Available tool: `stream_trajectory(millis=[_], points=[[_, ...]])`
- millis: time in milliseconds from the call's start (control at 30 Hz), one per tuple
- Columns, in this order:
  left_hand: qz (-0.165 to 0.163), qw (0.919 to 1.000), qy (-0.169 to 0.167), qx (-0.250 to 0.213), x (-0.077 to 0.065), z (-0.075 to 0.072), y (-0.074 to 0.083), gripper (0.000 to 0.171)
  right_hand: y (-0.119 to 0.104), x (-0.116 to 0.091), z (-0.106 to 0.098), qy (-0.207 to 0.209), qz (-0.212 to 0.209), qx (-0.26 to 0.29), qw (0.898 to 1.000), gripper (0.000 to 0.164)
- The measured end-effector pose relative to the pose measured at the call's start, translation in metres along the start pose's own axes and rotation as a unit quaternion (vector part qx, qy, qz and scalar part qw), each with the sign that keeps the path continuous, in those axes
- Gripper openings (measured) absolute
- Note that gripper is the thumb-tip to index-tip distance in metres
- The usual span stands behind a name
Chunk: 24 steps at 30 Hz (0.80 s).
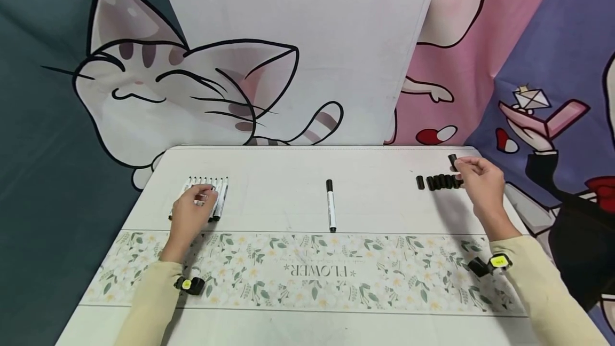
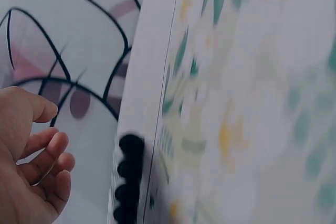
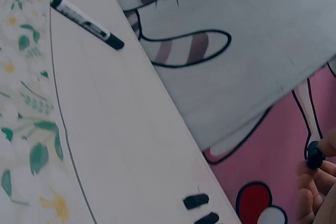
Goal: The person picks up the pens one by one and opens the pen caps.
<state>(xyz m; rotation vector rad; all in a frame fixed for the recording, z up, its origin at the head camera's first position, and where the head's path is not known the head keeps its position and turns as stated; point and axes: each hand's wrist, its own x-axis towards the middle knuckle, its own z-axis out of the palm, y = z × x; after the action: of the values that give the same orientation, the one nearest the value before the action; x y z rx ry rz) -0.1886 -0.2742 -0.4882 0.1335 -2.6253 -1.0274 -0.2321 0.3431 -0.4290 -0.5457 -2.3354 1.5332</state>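
Observation:
Over a row of several uncapped white markers [image 1: 222, 199] at the left of the table hovers my left hand [image 1: 184, 215]. In the left wrist view its thumb and loosely bent fingers stand apart with nothing between them, beside the markers' black ends [image 2: 129, 169]. My right hand [image 1: 484, 186], at the far right, pinches a black marker cap [image 1: 452, 162] between thumb and fingers; the right wrist view shows this cap [image 3: 314, 155] too. Below that hand several black caps [image 1: 442, 181] line up side by side, partly hidden by it. One cap [image 1: 420, 182] lies slightly apart at the row's left end.
A capped marker [image 1: 331, 207] lies lengthwise at the middle of the white table [image 1: 278, 175]. A floral printed band [image 1: 288, 271] runs across the tabletop nearer to me. Behind the far edge hangs a cloth [image 1: 307, 79] with cartoon cats.

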Motion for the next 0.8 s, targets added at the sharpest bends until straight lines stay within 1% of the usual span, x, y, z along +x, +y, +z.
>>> stream_trajectory(millis=[133, 267, 400, 533, 633, 800], points=[[0.026, 0.9994, -0.017, -0.015, -0.006, 0.006, 0.010, 0.034, 0.011, 0.014, -0.006, 0.017, 0.044, 0.011, 0.999, 0.010], [0.053, 0.9978, -0.032, -0.025, -0.009, 0.011, 0.018, 0.031, 0.026, 0.027, -0.012, 0.030, 0.072, 0.020, 0.997, 0.001], [0.065, 0.9964, -0.047, -0.028, -0.013, 0.017, 0.023, 0.030, 0.042, 0.038, -0.018, 0.033, 0.097, -0.005, 0.995, 0.001], [0.072, 0.9949, -0.064, -0.031, -0.018, 0.022, 0.025, 0.029, 0.059, 0.048, -0.023, 0.036, 0.127, -0.036, 0.991, 0.006], [0.076, 0.9935, -0.076, -0.036, -0.022, 0.026, 0.027, 0.029, 0.070, 0.054, -0.026, 0.039, 0.147, -0.037, 0.988, 0.009], [0.087, 0.9910, -0.091, -0.045, -0.027, 0.031, 0.033, 0.027, 0.080, 0.061, -0.026, 0.037, 0.169, -0.020, 0.985, 0.007]])
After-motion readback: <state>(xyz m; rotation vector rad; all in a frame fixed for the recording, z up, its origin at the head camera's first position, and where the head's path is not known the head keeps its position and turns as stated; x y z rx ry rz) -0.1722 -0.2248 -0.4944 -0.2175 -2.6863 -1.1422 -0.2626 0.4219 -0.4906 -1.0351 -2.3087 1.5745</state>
